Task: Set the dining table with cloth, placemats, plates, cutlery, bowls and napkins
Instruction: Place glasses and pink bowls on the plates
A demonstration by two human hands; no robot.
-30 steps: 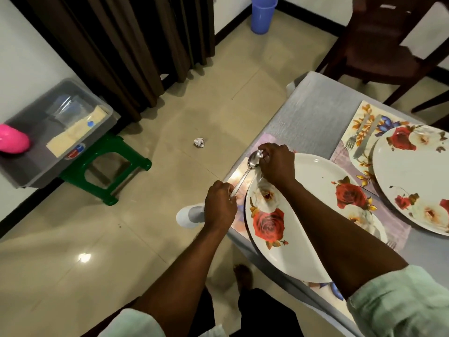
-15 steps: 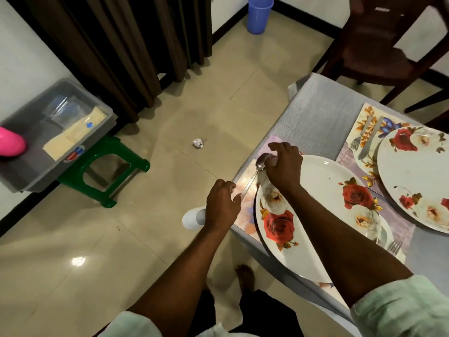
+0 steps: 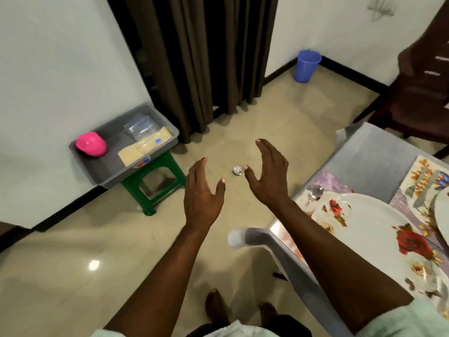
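Both hands hang in mid-frame over the floor, holding nothing: the left hand (image 3: 202, 195) and the right hand (image 3: 268, 175) each have their fingers straight and spread, palms turned toward each other with a gap between them.

At the right edge of the frame lies the tabletop (image 3: 369, 154), covered with a grey cloth (image 3: 303, 261) that drapes over its near corner. A spoon (image 3: 314, 193) lies on a pale purple placemat (image 3: 331, 182), its bowl just beside the rim of a white plate (image 3: 374, 229) printed with red roses. Further right, a second placemat (image 3: 418, 177) with orange leaves carries another plate (image 3: 442, 210), cut off by the frame edge.

On the floor, seen between the two hands, sits a small crumpled paper ball (image 3: 237, 170). In the left middle, a grey bin (image 3: 111, 164) rests on a green stool (image 3: 151, 188); inside it are a pink object (image 3: 91, 144) and flat yellowish packets (image 3: 143, 148). Dark curtains (image 3: 201, 57) hang at upper centre, a blue bucket (image 3: 306, 66) stands by the wall to their right, and a dark wooden chair (image 3: 422, 93) fills the upper right corner.
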